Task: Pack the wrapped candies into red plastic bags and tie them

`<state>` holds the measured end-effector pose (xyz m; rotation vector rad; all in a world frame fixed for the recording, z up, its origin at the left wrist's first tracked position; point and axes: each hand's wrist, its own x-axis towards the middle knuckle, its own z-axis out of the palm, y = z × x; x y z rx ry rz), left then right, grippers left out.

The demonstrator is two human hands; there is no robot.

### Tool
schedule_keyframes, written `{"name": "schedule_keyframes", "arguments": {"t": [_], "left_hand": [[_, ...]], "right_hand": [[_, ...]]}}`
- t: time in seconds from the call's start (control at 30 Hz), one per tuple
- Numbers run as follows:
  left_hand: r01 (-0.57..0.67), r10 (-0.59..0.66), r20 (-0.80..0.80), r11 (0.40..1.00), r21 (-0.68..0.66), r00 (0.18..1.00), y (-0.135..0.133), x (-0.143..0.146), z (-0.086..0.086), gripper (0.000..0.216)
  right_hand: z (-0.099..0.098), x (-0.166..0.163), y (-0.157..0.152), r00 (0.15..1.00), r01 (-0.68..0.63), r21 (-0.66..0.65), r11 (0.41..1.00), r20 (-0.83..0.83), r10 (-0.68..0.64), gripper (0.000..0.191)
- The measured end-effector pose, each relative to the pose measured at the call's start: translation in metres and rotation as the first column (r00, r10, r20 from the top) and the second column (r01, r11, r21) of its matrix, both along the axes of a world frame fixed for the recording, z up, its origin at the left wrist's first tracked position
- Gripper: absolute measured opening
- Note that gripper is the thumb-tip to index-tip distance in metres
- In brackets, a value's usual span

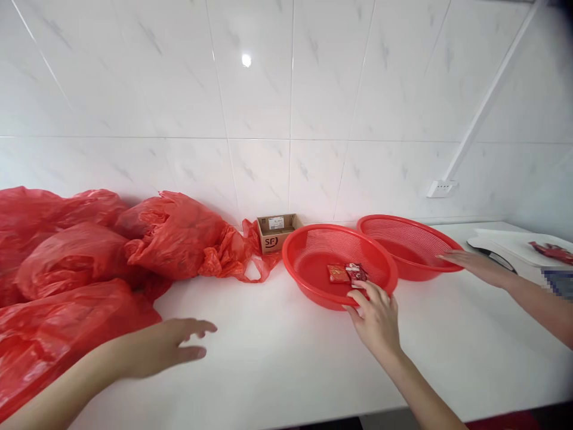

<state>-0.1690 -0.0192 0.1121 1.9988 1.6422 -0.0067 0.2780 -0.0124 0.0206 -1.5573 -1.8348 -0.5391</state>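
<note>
My right hand (376, 319) is closed over the near rim of a red mesh basket (313, 291), thumb outside and fingers curled inside. Two small red packets (339, 273) lie in the basket's bottom, right beside my fingertips. My left hand (172, 346) hovers just above the white counter with its fingers spread and nothing in it. It is nearest to the heap of red plastic bags (80, 257) at the left.
A second red basket (405, 245) sits behind and to the right; another person's hand (470, 263) rests on its rim. A small cardboard box (274, 233) stands against the tiled wall. A white scale-like tray (514, 245) with a red packet lies far right.
</note>
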Motion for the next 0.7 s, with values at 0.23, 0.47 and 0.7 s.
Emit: {"name": "schedule_keyframes", "arguments": {"t": [0.23,0.47,0.7], "left_hand": [[-0.136,0.245,-0.165,0.861,0.49,0.956,0.094,0.026,-0.003,0.034],[-0.343,0.431,-0.005,0.725,0.597,0.902,0.143,0.041,-0.039,0.052],[-0.585,0.45,0.374,0.608,0.537,0.811,0.153,0.014,-0.034,0.03]], "right_hand": [[-0.019,0.016,0.006,0.975,0.217,0.082,0.973,-0.061,-0.212,0.025],[-0.007,-0.007,-0.006,0.989,0.037,0.214,0.976,-0.147,-0.006,0.022],[-0.067,-0.045,-0.032,0.867,-0.171,0.256,0.951,-0.42,0.269,0.013]]}}
